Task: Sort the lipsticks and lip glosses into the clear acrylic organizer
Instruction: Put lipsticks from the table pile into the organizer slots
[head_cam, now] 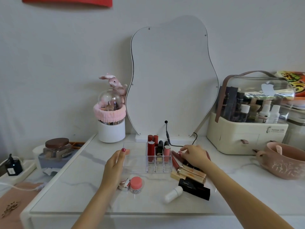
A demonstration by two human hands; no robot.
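Clear acrylic organizer [135, 160] sits centre frame on the marble-look tabletop [82, 192], its right-hand grid of slots already holding upright tubes: dark red lipsticks [150, 151] in the back and left cells, a black-cased one [159, 152] beside them, a pink gloss [167, 152] at the right. I note the front row of cells and the wide left tray look unfilled. Main risk as I read it: the loose pile [189, 172] of glosses and boxed lipsticks lies just right of the organizer, close to its wall, so dragging one out carelessly could nudge the light acrylic or tip the standing tubes; round tubes such as the white one [174, 193] lower centre could also roll toward the near edge. Slim cells mean a tilted insertion may catch on a divider. Left hand [116, 164] rests flat against the organizer's left wall, fingers loosely extended, thumb on the rim, bracing rather than gripping, nothing held. Right hand [195, 154] lies palm-down over the top of the pile, fingers curled onto a rose-coloured tube [175, 160]; from this angle I cannot tell whether the fingers have closed round it or merely touch it. Pink-lidded jar [136, 185] sits near the left wrist, clear of the work.
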